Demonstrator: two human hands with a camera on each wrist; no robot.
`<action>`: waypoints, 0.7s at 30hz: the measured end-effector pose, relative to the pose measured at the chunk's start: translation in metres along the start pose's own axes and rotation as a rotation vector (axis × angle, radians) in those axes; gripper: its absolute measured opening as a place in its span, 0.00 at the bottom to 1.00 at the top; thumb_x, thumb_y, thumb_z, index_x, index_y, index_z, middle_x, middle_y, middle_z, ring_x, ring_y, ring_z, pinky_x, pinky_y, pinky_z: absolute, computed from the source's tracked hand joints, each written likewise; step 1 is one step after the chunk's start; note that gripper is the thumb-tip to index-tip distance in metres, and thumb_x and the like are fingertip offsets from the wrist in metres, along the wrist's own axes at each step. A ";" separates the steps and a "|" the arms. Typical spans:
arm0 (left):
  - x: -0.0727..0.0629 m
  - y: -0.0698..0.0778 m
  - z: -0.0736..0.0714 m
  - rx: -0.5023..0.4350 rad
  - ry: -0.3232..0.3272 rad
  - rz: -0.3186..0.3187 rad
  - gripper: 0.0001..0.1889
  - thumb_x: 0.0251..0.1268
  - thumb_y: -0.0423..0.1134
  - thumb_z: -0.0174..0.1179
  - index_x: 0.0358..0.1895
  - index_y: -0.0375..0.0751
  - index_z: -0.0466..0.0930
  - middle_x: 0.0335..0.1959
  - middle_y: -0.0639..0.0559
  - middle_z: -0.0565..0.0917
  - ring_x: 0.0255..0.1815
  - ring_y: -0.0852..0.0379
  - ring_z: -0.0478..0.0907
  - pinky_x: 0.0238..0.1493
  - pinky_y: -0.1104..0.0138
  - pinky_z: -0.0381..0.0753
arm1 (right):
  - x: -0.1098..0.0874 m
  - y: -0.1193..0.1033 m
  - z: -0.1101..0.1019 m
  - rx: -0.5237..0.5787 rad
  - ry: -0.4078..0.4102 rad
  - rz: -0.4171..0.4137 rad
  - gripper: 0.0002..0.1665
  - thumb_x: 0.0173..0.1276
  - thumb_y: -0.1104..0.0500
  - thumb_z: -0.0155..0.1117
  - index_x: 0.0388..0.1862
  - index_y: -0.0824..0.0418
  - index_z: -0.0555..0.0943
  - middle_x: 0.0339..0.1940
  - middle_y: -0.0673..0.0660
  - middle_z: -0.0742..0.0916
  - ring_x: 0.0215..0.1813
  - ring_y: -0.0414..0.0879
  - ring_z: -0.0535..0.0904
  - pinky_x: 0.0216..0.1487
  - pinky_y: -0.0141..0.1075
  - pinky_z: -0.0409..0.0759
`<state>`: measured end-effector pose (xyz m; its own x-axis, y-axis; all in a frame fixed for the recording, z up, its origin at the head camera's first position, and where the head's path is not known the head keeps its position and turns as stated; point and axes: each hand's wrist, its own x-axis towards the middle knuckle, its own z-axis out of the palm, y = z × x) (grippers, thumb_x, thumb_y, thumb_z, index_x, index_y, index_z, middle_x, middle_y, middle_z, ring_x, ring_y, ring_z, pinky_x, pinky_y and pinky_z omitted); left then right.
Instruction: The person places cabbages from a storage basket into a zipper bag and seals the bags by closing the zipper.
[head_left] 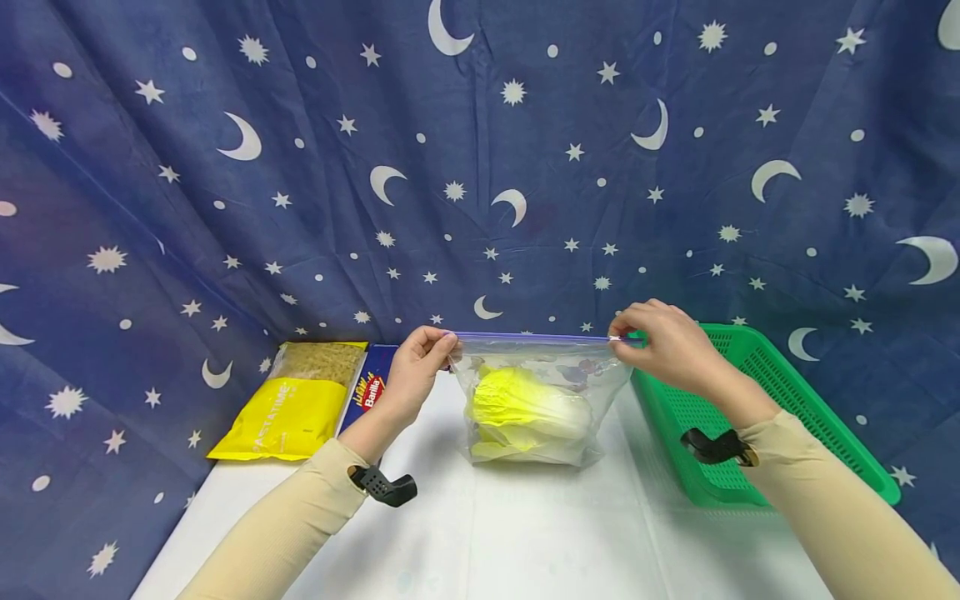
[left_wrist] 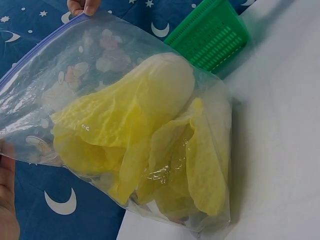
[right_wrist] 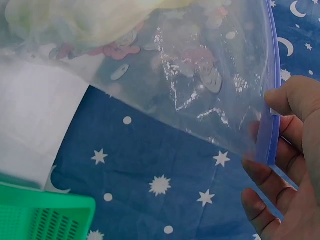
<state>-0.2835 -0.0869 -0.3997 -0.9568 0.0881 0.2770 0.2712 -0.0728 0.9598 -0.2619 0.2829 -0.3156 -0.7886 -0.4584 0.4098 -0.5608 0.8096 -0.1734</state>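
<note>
A clear zip bag (head_left: 600, 375) with a purple closure strip along its top hangs between both hands, its bottom at the white table. Inside lies a yellow-and-white napa cabbage (head_left: 525, 408), its leaves showing large in the left wrist view (left_wrist: 135, 125). My left hand (head_left: 420, 367) pinches the bag's top left corner. With thumb and fingers, my right hand (head_left: 663, 346) pinches the strip near its right end, at a small white slider. The right wrist view shows that thumb on the purple strip (right_wrist: 272, 65), other fingers behind and below it.
To the right stands a green perforated basket (head_left: 810, 400), close to the right forearm. At the left lie a yellow pasta bag (head_left: 300, 417) and a blue Barilla box (head_left: 372, 387). Behind the white table (head_left: 540, 533) hangs a blue curtain (head_left: 480, 167) with moons and stars.
</note>
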 end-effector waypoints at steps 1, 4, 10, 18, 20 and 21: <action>0.000 0.000 0.000 0.002 0.002 0.001 0.10 0.76 0.39 0.60 0.50 0.35 0.78 0.44 0.44 0.86 0.44 0.55 0.81 0.55 0.57 0.83 | -0.001 0.001 0.000 0.000 -0.003 0.005 0.03 0.70 0.58 0.66 0.39 0.51 0.85 0.39 0.46 0.85 0.45 0.46 0.75 0.46 0.46 0.74; 0.000 -0.001 -0.001 0.008 0.004 0.004 0.10 0.76 0.40 0.60 0.49 0.36 0.78 0.44 0.45 0.86 0.45 0.55 0.81 0.54 0.59 0.83 | -0.004 0.004 -0.001 0.005 -0.011 0.024 0.02 0.70 0.58 0.66 0.40 0.51 0.85 0.40 0.46 0.85 0.46 0.47 0.75 0.47 0.46 0.74; 0.002 -0.002 -0.001 0.004 0.004 0.017 0.10 0.77 0.40 0.60 0.49 0.36 0.78 0.43 0.46 0.86 0.44 0.55 0.81 0.53 0.59 0.84 | -0.009 0.008 -0.005 0.019 -0.009 0.040 0.03 0.71 0.58 0.68 0.41 0.52 0.85 0.41 0.47 0.85 0.47 0.48 0.75 0.48 0.48 0.75; 0.002 0.000 0.001 0.002 -0.006 0.008 0.09 0.77 0.39 0.60 0.49 0.36 0.78 0.44 0.45 0.86 0.44 0.55 0.81 0.55 0.58 0.83 | -0.013 0.012 -0.006 0.063 -0.028 0.097 0.04 0.73 0.57 0.65 0.43 0.54 0.84 0.45 0.52 0.86 0.49 0.49 0.76 0.47 0.49 0.77; 0.003 0.001 0.002 -0.006 -0.008 0.005 0.09 0.77 0.39 0.59 0.49 0.35 0.78 0.44 0.45 0.85 0.44 0.54 0.81 0.53 0.61 0.83 | -0.013 0.012 -0.004 0.110 -0.051 0.149 0.06 0.75 0.55 0.63 0.45 0.55 0.83 0.48 0.54 0.86 0.46 0.51 0.77 0.44 0.48 0.77; 0.003 0.001 0.002 -0.011 -0.008 0.003 0.10 0.77 0.39 0.59 0.49 0.35 0.77 0.44 0.45 0.86 0.44 0.54 0.82 0.52 0.63 0.84 | -0.014 0.012 -0.002 0.139 -0.061 0.180 0.07 0.76 0.55 0.62 0.46 0.55 0.83 0.49 0.55 0.86 0.46 0.51 0.77 0.43 0.48 0.77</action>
<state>-0.2862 -0.0846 -0.3981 -0.9552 0.0956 0.2802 0.2727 -0.0844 0.9584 -0.2573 0.3001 -0.3211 -0.8902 -0.3361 0.3074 -0.4361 0.8239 -0.3619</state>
